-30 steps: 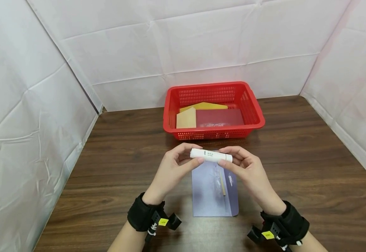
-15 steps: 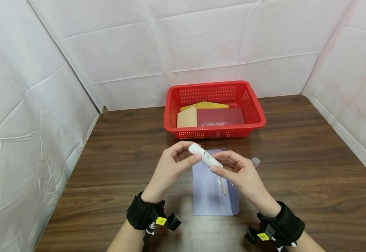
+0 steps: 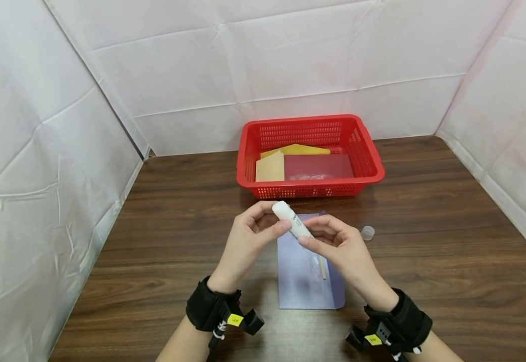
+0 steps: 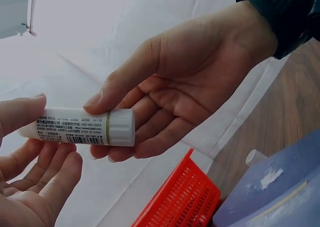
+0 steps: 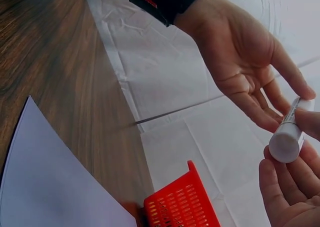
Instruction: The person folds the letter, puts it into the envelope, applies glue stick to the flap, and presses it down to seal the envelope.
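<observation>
A white glue stick (image 3: 293, 221) with printed lettering is held by both hands over a purple envelope (image 3: 296, 289). My left hand (image 3: 252, 231) pinches its upper left end between thumb and fingers. Around the lower right end, with the gold ring, are the thumb and fingers of my right hand (image 3: 341, 241). The left wrist view shows the barcode side of the glue stick (image 4: 75, 127), its end part in the right hand (image 4: 185, 77). The round end of the glue stick (image 5: 286, 146) faces the right wrist camera. White smears mark the envelope (image 4: 295, 187).
A small translucent cap (image 3: 367, 233) lies on the wooden table (image 3: 430, 226), right of the hands. Behind them stands a red basket (image 3: 371, 172) holding a dark red envelope (image 3: 319, 167), a cream one (image 3: 270, 168) and a yellow one (image 3: 305, 149). White sheets wall the table.
The glue stick has turned from nearly level to slanted, its left end raised and its right end lowered. My right hand has shifted left and slightly down, uncovering the cap on the table.
</observation>
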Demonstrator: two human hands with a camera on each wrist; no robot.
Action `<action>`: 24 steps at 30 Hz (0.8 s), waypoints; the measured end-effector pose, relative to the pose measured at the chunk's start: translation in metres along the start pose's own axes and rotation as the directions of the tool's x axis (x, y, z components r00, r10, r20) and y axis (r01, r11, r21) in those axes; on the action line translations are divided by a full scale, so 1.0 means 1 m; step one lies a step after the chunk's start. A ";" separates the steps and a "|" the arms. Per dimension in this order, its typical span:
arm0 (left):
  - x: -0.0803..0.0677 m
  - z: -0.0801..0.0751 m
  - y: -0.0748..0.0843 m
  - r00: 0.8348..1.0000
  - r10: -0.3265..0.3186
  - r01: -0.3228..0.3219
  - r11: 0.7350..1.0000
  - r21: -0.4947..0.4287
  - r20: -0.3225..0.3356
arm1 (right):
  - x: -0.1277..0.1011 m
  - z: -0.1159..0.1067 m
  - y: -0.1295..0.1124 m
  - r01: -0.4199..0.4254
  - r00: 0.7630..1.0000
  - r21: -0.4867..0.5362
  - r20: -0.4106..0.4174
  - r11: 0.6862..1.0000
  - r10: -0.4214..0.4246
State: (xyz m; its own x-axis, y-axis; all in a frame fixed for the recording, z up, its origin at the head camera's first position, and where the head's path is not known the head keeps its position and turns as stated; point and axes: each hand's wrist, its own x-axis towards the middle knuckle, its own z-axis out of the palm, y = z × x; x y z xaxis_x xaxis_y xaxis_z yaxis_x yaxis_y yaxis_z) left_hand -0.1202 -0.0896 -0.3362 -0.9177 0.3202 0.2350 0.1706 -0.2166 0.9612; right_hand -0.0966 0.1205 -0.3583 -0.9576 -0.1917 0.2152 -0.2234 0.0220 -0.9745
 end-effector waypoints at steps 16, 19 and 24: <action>-0.001 -0.005 -0.008 0.996 0.086 -0.082 0.961 0.265 -0.001 | -0.003 -0.031 0.016 -0.013 0.997 -0.130 -0.074 0.991 0.003; 0.000 -0.008 -0.014 0.995 0.100 -0.089 0.939 0.333 -0.016 | -0.003 -0.045 0.022 -0.042 0.995 -0.200 -0.100 0.979 0.022; 0.005 -0.014 -0.027 0.996 0.088 -0.068 0.903 0.423 -0.027 | -0.003 -0.063 0.029 -0.122 0.991 -0.330 -0.094 0.936 0.096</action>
State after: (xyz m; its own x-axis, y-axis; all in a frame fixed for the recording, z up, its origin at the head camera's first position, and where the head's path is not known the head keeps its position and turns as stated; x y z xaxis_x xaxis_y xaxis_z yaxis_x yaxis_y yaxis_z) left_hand -0.1342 -0.0956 -0.3634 -0.9085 0.2746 0.3149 0.3688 0.1728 0.9133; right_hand -0.1115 0.1840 -0.3832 -0.9874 -0.0957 0.1258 -0.1525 0.3682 -0.9171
